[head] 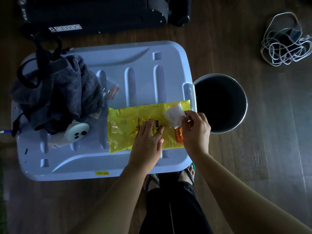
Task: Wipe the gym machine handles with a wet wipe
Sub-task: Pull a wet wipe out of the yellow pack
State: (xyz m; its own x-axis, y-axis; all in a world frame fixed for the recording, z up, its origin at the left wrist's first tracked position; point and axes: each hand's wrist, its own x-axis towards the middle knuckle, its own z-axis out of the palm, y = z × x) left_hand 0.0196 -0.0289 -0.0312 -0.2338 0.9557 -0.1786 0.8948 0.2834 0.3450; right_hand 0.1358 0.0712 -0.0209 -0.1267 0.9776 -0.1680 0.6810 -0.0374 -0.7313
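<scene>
While the left hand (pixel 148 137) is lying flat on the yellow pack (pixel 145 129), the right hand (pixel 195 127) is pinching a wet wipe (pixel 174 117). The wipe is hanging over the pack's right end, nowhere near the machine (pixel 94 14) beyond it.

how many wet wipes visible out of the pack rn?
1. A white folded wet wipe, pinched by the right hand over the right end of the yellow plastic wipe pack, which the left hand presses flat. Others inside the pack would be hidden.
</scene>
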